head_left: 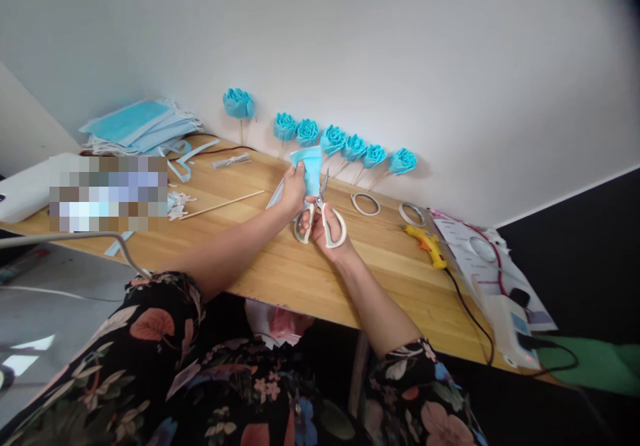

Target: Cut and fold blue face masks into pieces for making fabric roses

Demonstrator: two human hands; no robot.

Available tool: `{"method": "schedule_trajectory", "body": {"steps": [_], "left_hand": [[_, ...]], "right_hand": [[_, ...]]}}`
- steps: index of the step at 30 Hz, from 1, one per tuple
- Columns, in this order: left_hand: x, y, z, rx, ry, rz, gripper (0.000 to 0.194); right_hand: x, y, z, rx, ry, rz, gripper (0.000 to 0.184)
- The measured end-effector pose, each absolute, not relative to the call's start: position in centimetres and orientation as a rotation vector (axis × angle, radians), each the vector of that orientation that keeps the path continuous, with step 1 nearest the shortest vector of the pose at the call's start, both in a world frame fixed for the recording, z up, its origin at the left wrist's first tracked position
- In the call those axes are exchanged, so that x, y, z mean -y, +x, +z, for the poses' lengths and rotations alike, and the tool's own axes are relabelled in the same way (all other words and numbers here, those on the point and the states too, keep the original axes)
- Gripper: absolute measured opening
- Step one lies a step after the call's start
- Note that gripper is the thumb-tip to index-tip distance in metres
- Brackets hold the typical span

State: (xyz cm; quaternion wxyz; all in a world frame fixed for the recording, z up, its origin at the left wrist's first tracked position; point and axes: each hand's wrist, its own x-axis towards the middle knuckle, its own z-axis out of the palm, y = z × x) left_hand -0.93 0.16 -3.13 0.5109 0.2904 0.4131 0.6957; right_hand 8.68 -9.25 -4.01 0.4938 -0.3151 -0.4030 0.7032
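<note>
My left hand (pixel 294 185) pinches a piece of light blue face mask fabric (pixel 313 161) above the middle of the wooden table. In my right hand (pixel 327 226) is a pair of scissors (pixel 335 229) with white handles, its blades parted beside the fabric's lower right edge. Whether the blades touch the fabric I cannot tell. Behind my hands, several blue fabric flowers (pixel 333 140) on thin sticks lean in a row against the wall. More blue strips (pixel 275 194) lie on the table just left of my left hand, partly hidden by it.
A stack of blue face masks (pixel 133 125) lies at the back left, near cut strips (pixel 183 166) and a thin wooden stick (pixel 223 205). Two tape rolls (pixel 366 204), a yellow glue gun (pixel 425 246) with its cord and a white power strip (pixel 509 333) are on the right.
</note>
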Motion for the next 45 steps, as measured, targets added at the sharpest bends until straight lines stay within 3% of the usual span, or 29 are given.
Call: {"method": "schedule_trajectory", "body": {"steps": [45], "left_hand": [[0.5, -0.4, -3.1, -1.079, 0.627, 1.661, 0.030]], "right_hand": [[10.6, 7.2, -3.7, 0.787, -0.817, 1.597, 0.043]]}}
